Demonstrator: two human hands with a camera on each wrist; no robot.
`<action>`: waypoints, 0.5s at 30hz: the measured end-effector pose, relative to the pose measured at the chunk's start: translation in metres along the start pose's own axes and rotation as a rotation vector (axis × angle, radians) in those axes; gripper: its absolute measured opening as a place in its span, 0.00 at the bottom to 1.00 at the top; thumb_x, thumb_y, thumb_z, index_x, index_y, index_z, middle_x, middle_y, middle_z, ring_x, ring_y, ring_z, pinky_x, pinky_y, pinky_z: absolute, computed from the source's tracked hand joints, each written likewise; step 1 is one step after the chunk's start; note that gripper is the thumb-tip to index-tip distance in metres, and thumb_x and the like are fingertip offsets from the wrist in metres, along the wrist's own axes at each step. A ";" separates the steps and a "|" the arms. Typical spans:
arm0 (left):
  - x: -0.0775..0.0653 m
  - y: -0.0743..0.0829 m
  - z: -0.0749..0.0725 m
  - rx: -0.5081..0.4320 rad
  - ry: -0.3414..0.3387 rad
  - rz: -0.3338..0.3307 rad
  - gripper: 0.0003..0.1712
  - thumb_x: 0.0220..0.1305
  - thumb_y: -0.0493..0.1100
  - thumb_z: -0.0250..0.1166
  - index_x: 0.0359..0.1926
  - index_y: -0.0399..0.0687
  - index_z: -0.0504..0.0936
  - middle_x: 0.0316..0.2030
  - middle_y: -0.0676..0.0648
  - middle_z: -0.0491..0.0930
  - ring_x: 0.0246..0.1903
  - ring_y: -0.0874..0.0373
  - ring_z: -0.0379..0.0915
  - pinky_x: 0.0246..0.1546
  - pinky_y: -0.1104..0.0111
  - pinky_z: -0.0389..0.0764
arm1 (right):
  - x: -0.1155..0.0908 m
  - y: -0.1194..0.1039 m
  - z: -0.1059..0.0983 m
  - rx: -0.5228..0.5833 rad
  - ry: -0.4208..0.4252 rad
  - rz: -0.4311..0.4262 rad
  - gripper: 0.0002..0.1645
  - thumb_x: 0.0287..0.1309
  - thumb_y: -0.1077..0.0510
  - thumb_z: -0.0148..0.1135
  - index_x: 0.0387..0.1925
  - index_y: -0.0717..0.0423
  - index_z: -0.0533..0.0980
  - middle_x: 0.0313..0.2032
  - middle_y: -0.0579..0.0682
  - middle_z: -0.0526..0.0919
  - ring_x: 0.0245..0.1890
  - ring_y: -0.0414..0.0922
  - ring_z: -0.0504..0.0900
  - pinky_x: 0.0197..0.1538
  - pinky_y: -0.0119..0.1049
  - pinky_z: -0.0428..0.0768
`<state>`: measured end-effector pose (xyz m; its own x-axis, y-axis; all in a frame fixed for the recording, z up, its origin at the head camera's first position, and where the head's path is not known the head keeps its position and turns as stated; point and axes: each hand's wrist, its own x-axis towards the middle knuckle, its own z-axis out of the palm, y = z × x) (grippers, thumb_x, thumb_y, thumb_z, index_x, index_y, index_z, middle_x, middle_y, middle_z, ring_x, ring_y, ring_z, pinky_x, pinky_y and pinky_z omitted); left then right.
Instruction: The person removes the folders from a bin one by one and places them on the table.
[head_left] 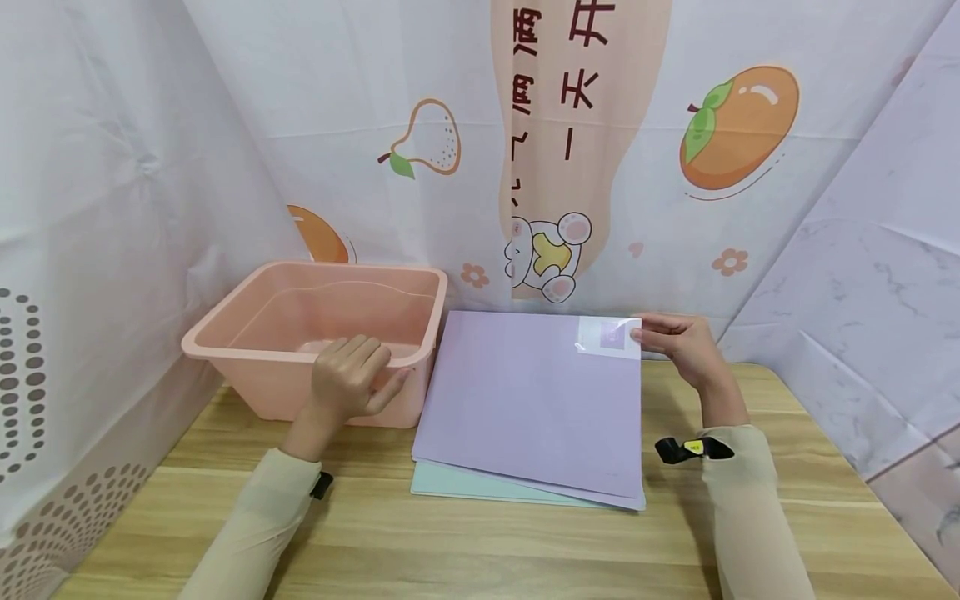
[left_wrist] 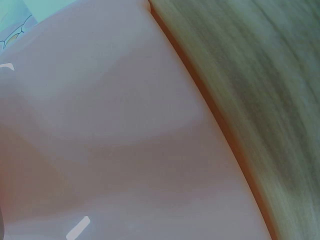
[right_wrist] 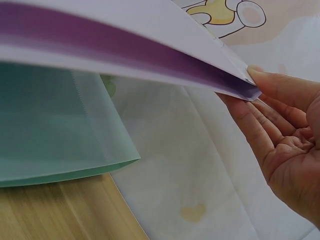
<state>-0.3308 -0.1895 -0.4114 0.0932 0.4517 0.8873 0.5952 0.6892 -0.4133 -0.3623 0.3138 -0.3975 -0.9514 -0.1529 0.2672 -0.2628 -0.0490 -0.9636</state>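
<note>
My left hand [head_left: 348,377] grips the front rim of a pink plastic tub [head_left: 258,379], its fingers over the rim and the thumb along the outside. The tub's wall [left_wrist: 125,100] fills much of the left wrist view. My right hand [head_left: 684,343] pinches the far right corner of a purple file folder [head_left: 517,392] between thumb and fingers. A light label shows at that corner. In the right wrist view this corner is lifted, and the folder gapes a little along its edge. Beneath it lies a mint green folder [head_left: 480,483], its near edge sticking out.
The tub stands left of the folders, close beside them, on a wood-grain table [head_left: 465,554]. Behind the table hangs a white curtain [head_left: 337,75] printed with fruit and a cartoon animal. More cloth borders the left and right sides.
</note>
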 end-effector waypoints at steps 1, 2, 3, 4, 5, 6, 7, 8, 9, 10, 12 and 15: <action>0.000 0.000 0.000 0.000 0.001 -0.001 0.28 0.71 0.56 0.54 0.18 0.43 0.70 0.13 0.49 0.64 0.13 0.55 0.60 0.12 0.66 0.60 | 0.000 0.001 0.000 -0.003 -0.002 0.000 0.16 0.61 0.73 0.65 0.45 0.55 0.88 0.36 0.42 0.91 0.38 0.36 0.89 0.41 0.30 0.86; -0.001 0.000 0.000 0.001 0.001 -0.002 0.28 0.71 0.56 0.54 0.17 0.44 0.70 0.13 0.49 0.65 0.13 0.55 0.60 0.12 0.66 0.60 | 0.000 0.001 0.000 -0.004 -0.003 0.000 0.16 0.61 0.73 0.65 0.45 0.55 0.88 0.37 0.42 0.91 0.38 0.36 0.89 0.41 0.30 0.86; -0.001 0.000 0.000 0.002 0.001 -0.004 0.28 0.71 0.56 0.54 0.17 0.44 0.70 0.13 0.49 0.65 0.13 0.55 0.60 0.12 0.66 0.61 | 0.001 0.002 0.000 -0.006 -0.004 0.000 0.16 0.61 0.73 0.65 0.45 0.55 0.88 0.37 0.42 0.91 0.38 0.36 0.89 0.41 0.30 0.86; -0.001 0.000 0.000 0.002 0.001 -0.005 0.28 0.71 0.56 0.54 0.17 0.44 0.70 0.13 0.49 0.65 0.12 0.55 0.60 0.12 0.66 0.61 | 0.001 0.002 0.001 -0.005 -0.005 -0.002 0.16 0.61 0.73 0.64 0.45 0.56 0.88 0.37 0.42 0.91 0.38 0.36 0.89 0.41 0.30 0.86; -0.001 0.000 0.000 0.002 0.000 -0.006 0.28 0.71 0.56 0.54 0.17 0.44 0.70 0.13 0.49 0.65 0.12 0.55 0.60 0.12 0.66 0.61 | 0.001 0.002 0.001 -0.006 -0.007 -0.004 0.16 0.61 0.73 0.64 0.45 0.56 0.87 0.37 0.42 0.91 0.38 0.36 0.89 0.41 0.30 0.86; -0.002 0.000 0.000 0.001 -0.001 -0.007 0.28 0.71 0.56 0.54 0.17 0.44 0.70 0.13 0.49 0.65 0.13 0.55 0.60 0.12 0.66 0.60 | 0.001 0.003 0.001 -0.005 -0.007 -0.005 0.16 0.61 0.73 0.64 0.45 0.56 0.87 0.37 0.43 0.91 0.38 0.36 0.89 0.41 0.30 0.86; -0.002 0.000 0.000 0.000 -0.001 -0.008 0.28 0.70 0.56 0.54 0.17 0.44 0.70 0.13 0.49 0.65 0.13 0.55 0.60 0.12 0.66 0.60 | 0.001 0.003 0.001 -0.004 -0.010 -0.006 0.16 0.61 0.73 0.64 0.45 0.56 0.87 0.37 0.42 0.91 0.38 0.36 0.89 0.41 0.30 0.86; -0.002 -0.001 0.000 -0.001 -0.001 -0.007 0.28 0.70 0.56 0.54 0.17 0.44 0.70 0.13 0.49 0.65 0.13 0.56 0.60 0.12 0.66 0.60 | 0.001 0.003 0.001 -0.003 -0.011 -0.008 0.16 0.61 0.74 0.64 0.45 0.56 0.87 0.37 0.42 0.91 0.38 0.36 0.89 0.41 0.30 0.86; -0.002 -0.001 0.000 -0.002 -0.001 -0.006 0.28 0.70 0.56 0.54 0.17 0.44 0.70 0.13 0.50 0.65 0.13 0.56 0.60 0.12 0.66 0.60 | 0.001 0.003 0.001 -0.002 -0.013 -0.009 0.16 0.61 0.74 0.64 0.45 0.57 0.87 0.37 0.42 0.91 0.38 0.36 0.89 0.41 0.30 0.86; -0.002 -0.001 0.000 -0.004 -0.002 -0.005 0.28 0.70 0.56 0.54 0.17 0.44 0.70 0.13 0.49 0.65 0.13 0.56 0.60 0.12 0.66 0.61 | 0.001 0.003 0.001 -0.003 -0.014 -0.009 0.16 0.61 0.74 0.64 0.45 0.57 0.87 0.37 0.42 0.91 0.38 0.36 0.89 0.41 0.30 0.86; -0.002 -0.001 0.000 -0.007 -0.001 -0.005 0.27 0.70 0.56 0.54 0.18 0.44 0.70 0.13 0.49 0.65 0.13 0.56 0.60 0.13 0.66 0.61 | 0.001 0.004 0.001 -0.004 -0.015 -0.002 0.16 0.61 0.74 0.64 0.46 0.57 0.87 0.37 0.42 0.91 0.38 0.36 0.89 0.41 0.30 0.86; -0.002 -0.001 0.000 -0.008 -0.001 -0.002 0.27 0.70 0.55 0.54 0.18 0.44 0.70 0.14 0.49 0.65 0.13 0.55 0.60 0.13 0.66 0.61 | 0.001 0.004 0.001 -0.019 -0.014 0.016 0.15 0.62 0.72 0.64 0.47 0.58 0.87 0.38 0.41 0.91 0.39 0.35 0.88 0.42 0.29 0.86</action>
<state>-0.3320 -0.1908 -0.4126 0.0906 0.4508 0.8880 0.6015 0.6859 -0.4096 -0.3639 0.3127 -0.4012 -0.9534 -0.1670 0.2513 -0.2501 -0.0281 -0.9678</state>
